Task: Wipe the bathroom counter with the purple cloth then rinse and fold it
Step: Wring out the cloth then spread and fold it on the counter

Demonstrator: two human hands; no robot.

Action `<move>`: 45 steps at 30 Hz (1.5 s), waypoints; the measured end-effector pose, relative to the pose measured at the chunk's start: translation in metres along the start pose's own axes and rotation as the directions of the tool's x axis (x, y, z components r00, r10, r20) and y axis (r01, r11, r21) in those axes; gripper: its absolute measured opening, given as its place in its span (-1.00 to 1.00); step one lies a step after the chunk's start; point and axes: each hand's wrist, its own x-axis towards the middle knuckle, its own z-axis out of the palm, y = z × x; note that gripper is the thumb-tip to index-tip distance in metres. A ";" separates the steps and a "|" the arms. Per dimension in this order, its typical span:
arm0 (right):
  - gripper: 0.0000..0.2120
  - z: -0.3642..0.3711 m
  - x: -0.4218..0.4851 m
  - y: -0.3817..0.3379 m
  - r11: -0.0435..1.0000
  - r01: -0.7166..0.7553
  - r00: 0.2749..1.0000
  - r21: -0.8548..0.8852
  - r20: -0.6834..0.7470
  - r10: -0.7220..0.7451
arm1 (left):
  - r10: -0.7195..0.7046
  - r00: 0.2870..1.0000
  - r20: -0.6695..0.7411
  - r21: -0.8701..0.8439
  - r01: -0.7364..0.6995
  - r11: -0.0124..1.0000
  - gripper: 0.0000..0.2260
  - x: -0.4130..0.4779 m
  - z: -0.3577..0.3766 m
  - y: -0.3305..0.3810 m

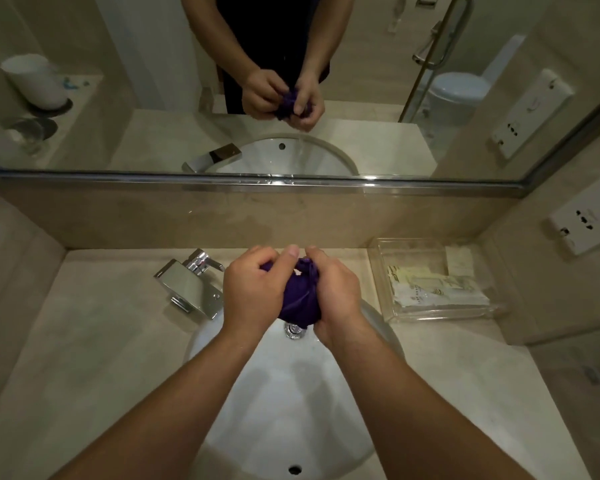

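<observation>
Head view: I hold the purple cloth (300, 294) bunched between my left hand (253, 291) and right hand (336, 296), fingers of both closed tight around it, above the sink (281, 403) drain so wrung water likely falls in, not onto the table (94, 341).

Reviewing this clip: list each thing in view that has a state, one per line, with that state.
purple cloth: bunched into a wad, gripped over the sink.
left hand: fingers closed on the cloth.
right hand: fingers closed on the cloth.
faucet: no water visibly running from it.
sink: basin not filled; drain showing.
clear tray: holds packets, on the counter.
</observation>
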 end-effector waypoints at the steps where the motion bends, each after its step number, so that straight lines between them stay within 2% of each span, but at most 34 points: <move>1: -0.82 0.001 -0.003 -0.002 1.000 0.013 1.000 0.001 0.005 -0.013 | -0.082 0.996 -0.020 -0.044 0.081 0.996 -0.71 0.000 -0.002 0.002; 3: -0.78 0.003 -0.010 -0.008 0.999 -0.035 0.999 0.023 0.037 0.034 | -0.207 0.978 0.003 -0.115 0.206 0.972 -0.83 0.000 -0.006 0.002; 4: -0.82 0.002 -0.012 -0.010 0.999 -0.041 0.999 0.023 0.033 0.040 | -0.279 0.960 0.033 -0.176 0.281 0.943 -0.78 -0.002 -0.008 0.003; 5: -0.89 0.001 -0.012 -0.011 1.000 -0.004 1.000 0.012 0.011 0.004 | -0.366 0.928 0.069 -0.267 0.370 0.890 -0.74 -0.005 -0.010 0.004; 6: -0.93 -0.001 -0.012 -0.012 0.995 0.090 0.996 -0.041 -0.020 -0.091 | -0.457 0.879 0.131 -0.366 0.472 0.802 -0.74 -0.008 -0.012 0.009; 8: -0.86 -0.008 -0.015 -0.020 0.918 0.342 0.933 -0.199 -0.041 -0.357 | -0.583 0.729 0.359 -0.449 0.683 0.576 -0.76 -0.014 -0.016 0.018; 10: -0.84 -0.015 -0.021 -0.032 0.775 0.547 0.824 -0.316 0.039 -0.565 | -0.661 0.517 0.544 -0.264 0.853 0.450 -0.60 -0.016 -0.025 0.025; 12: -0.81 -0.024 -0.025 -0.044 0.622 0.686 0.718 -0.378 0.210 -0.664 | -0.668 0.317 0.673 -0.091 0.932 0.351 -0.42 -0.014 -0.034 0.027; 13: -0.80 -0.028 -0.028 -0.050 0.554 0.731 0.675 -0.399 0.296 -0.676 | -0.621 0.268 0.737 -0.088 0.948 0.306 -0.41 -0.012 -0.036 0.027; 15: -0.79 -0.032 -0.030 -0.061 0.424 0.800 0.593 -0.425 0.450 -0.667 | -0.519 0.258 0.815 -0.175 0.963 0.204 -0.47 -0.008 -0.033 0.031; 17: -0.80 -0.033 -0.032 -0.066 0.283 0.858 0.500 -0.428 0.572 -0.650 | -0.484 0.302 0.822 -0.303 0.950 0.078 -0.46 -0.006 -0.021 0.045; 18: -0.81 -0.033 -0.033 -0.067 0.245 0.876 0.466 -0.415 0.597 -0.653 | -0.478 0.332 0.813 -0.366 0.930 0.023 -0.42 -0.005 -0.012 0.051; 19: -0.81 -0.033 -0.034 -0.067 0.243 0.886 0.448 -0.396 0.595 -0.667 | -0.471 0.356 0.807 -0.416 0.909 -0.026 -0.38 -0.004 -0.004 0.059; 21: -0.84 -0.032 -0.036 -0.060 0.349 0.872 0.484 -0.344 0.495 -0.722 | -0.499 0.410 0.764 -0.516 0.852 -0.090 -0.38 -0.001 0.011 0.069; 23: -0.86 -0.030 -0.037 -0.049 0.559 0.785 0.618 -0.268 0.263 -0.741 | -0.590 0.508 0.628 -0.644 0.764 -0.029 -0.41 -0.001 0.024 0.073; 24: -0.78 -0.028 -0.036 -0.044 0.659 0.718 0.693 -0.224 0.131 -0.709 | -0.660 0.564 0.497 -0.708 0.703 0.068 -0.43 -0.003 0.031 0.071; 26: -0.59 -0.024 -0.032 -0.034 0.824 0.553 0.821 -0.126 -0.088 -0.564 | -0.716 0.684 0.140 -0.759 0.538 0.366 -0.48 -0.011 0.041 0.068; 28: -0.53 -0.022 -0.023 -0.022 0.941 0.338 0.925 0.020 -0.192 -0.328 | -0.572 0.806 -0.152 -0.624 0.370 0.688 -0.40 -0.019 0.043 0.058; 29: -0.55 -0.021 -0.018 -0.016 0.969 0.225 0.961 0.105 -0.189 -0.202 | -0.439 0.874 -0.208 -0.522 0.281 0.806 -0.36 -0.023 0.042 0.051; 31: -0.66 -0.022 -0.008 -0.002 0.966 -0.003 0.996 0.257 -0.087 0.027 | -0.172 0.965 -0.200 -0.308 0.104 0.946 -0.37 -0.027 0.036 0.032; 33: -0.75 -0.026 0.001 0.008 0.940 -0.169 0.986 0.295 0.061 0.158 | 0.019 0.993 -0.120 -0.142 -0.037 0.989 -0.50 -0.027 0.031 0.018; 36: -0.75 -0.028 0.008 0.017 0.918 -0.292 0.950 0.267 0.195 0.245 | 0.217 0.976 0.012 0.007 -0.217 0.976 -0.58 -0.026 0.024 0.008; 40: -0.85 -0.026 0.007 0.030 0.870 -0.387 0.920 0.306 0.192 0.342 | 0.336 0.932 0.137 0.132 -0.353 0.926 -0.53 -0.023 0.020 -0.006; 45: -0.76 -0.024 0.011 0.040 0.823 -0.474 0.880 0.313 0.201 0.431 | 0.442 0.868 0.227 0.203 -0.486 0.850 -0.53 -0.025 0.018 -0.014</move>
